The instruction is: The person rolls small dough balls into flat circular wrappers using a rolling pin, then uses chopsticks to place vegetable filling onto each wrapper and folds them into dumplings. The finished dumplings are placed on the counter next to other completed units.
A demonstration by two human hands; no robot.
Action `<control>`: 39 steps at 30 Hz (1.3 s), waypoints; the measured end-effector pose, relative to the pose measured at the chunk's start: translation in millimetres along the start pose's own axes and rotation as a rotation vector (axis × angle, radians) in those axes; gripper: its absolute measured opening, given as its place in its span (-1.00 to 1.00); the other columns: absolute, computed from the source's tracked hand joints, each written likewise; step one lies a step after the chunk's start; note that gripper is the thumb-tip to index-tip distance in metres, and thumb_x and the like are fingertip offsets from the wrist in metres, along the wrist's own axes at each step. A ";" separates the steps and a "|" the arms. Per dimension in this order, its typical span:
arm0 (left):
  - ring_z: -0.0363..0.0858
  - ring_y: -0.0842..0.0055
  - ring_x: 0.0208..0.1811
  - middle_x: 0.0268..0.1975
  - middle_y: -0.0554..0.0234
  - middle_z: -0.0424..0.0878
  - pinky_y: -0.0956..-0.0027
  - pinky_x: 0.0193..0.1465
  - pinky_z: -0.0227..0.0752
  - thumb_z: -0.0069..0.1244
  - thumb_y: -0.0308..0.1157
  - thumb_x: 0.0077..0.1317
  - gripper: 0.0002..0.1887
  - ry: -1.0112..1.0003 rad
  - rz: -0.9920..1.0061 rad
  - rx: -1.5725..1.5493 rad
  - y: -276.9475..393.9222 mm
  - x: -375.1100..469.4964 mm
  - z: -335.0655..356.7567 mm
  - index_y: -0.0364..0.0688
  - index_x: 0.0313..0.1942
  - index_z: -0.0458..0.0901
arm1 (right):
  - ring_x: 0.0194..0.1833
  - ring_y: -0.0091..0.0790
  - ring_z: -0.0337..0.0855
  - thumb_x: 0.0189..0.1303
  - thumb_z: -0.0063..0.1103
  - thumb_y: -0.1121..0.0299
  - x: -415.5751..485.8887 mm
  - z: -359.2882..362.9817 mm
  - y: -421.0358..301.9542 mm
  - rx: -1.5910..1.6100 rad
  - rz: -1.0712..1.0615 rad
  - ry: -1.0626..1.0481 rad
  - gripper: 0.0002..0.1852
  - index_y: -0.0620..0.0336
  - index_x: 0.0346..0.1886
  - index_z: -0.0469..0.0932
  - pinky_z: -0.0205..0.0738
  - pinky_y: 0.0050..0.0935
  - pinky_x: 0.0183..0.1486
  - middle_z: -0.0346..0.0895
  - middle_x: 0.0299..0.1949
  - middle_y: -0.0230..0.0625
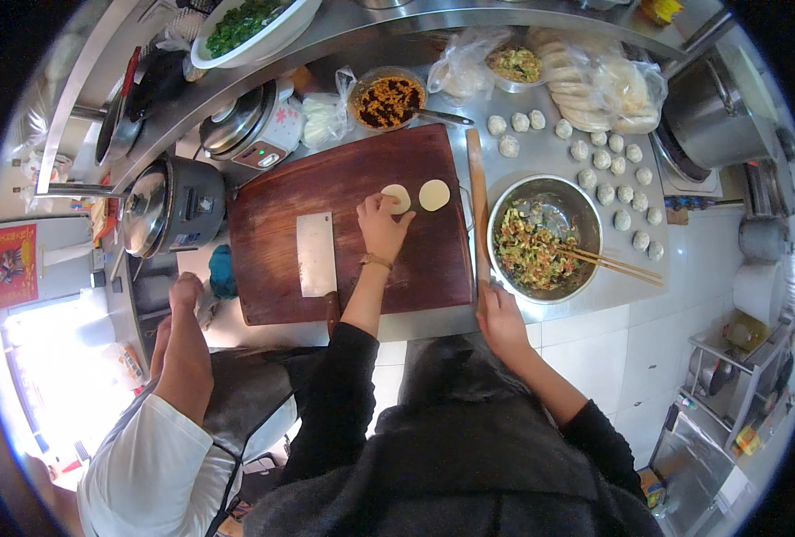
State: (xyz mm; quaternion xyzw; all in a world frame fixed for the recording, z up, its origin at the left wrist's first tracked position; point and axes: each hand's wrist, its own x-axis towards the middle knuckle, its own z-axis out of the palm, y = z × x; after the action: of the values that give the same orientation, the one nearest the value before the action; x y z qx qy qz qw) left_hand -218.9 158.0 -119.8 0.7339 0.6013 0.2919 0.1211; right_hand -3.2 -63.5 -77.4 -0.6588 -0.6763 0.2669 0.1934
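My left hand is over the brown wooden cutting board, its fingers and thumb at the near edge of a flat dough round. Whether it grips the dough is hard to see. A second dough round lies just to the right. My right hand is closed around the near end of a long wooden rolling pin, which lies along the board's right side. Left of my left hand, a cleaver rests flat on the board, handle toward me.
Beside the pin stands a steel bowl of chopped filling with chopsticks. Several floured dough balls dot the steel counter. Behind sit a chili sauce bowl and rice cooker. A co-worker's arm is at left.
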 end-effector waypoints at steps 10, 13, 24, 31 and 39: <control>0.46 0.11 0.01 -0.12 0.18 0.62 0.08 0.11 0.34 0.34 -0.31 0.05 -0.84 0.073 -0.047 -0.032 -8.6 8.3 15.6 -0.07 -0.38 0.72 | 0.21 0.32 0.34 0.15 0.22 0.40 10.9 -1.2 -1.7 -0.034 -0.006 -0.099 -0.41 0.37 0.27 0.35 0.36 0.08 0.25 0.15 0.32 0.31; 0.47 0.12 0.01 -0.13 0.18 0.63 0.10 0.15 0.30 0.34 -0.32 0.04 -0.83 0.029 -0.084 -0.058 -13.1 12.2 14.6 -0.08 -0.36 0.72 | 0.20 0.31 0.35 0.14 0.24 0.40 5.4 -2.3 2.3 -0.018 -0.023 -0.112 -0.43 0.37 0.24 0.37 0.36 0.05 0.25 0.16 0.32 0.29; 0.44 0.08 0.05 -0.06 0.14 0.61 0.07 0.15 0.31 0.42 -0.31 -0.07 -0.51 -0.079 -0.118 0.033 -11.2 17.2 3.2 -0.12 -0.11 0.59 | 0.16 0.10 0.48 0.17 0.21 0.52 2.8 3.8 -28.1 0.351 -0.067 0.066 -0.64 0.28 0.07 0.50 0.44 -0.07 0.21 0.40 0.20 0.01; 0.64 0.38 -0.20 -0.22 0.10 0.70 0.35 -0.10 0.50 0.34 -0.37 0.12 -0.74 -0.257 -0.406 -0.428 -16.1 -30.3 -39.1 -0.16 -0.22 0.63 | -0.13 -0.32 0.73 0.32 0.25 0.40 44.6 62.1 -48.8 0.850 0.321 0.191 -0.74 0.28 0.03 0.57 0.59 -0.42 -0.05 0.70 -0.15 -0.16; 0.62 0.63 -0.15 -0.16 0.36 0.71 0.53 -0.04 0.49 0.12 -0.49 0.36 -0.83 -0.434 -0.473 -1.115 48.7 -61.5 -161.7 -0.31 -0.08 0.70 | -0.15 -0.48 0.69 0.37 0.22 0.44 62.4 -9.1 -112.4 1.224 0.132 0.058 -0.78 0.32 0.01 0.59 0.56 -0.50 -0.04 0.71 -0.16 -0.32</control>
State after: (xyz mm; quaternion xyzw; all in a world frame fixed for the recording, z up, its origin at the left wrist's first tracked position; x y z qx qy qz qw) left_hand -278.7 59.2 18.0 0.4508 0.4667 0.3707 0.6645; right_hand -89.7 0.7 -6.6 -0.4757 -0.3526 0.6002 0.5378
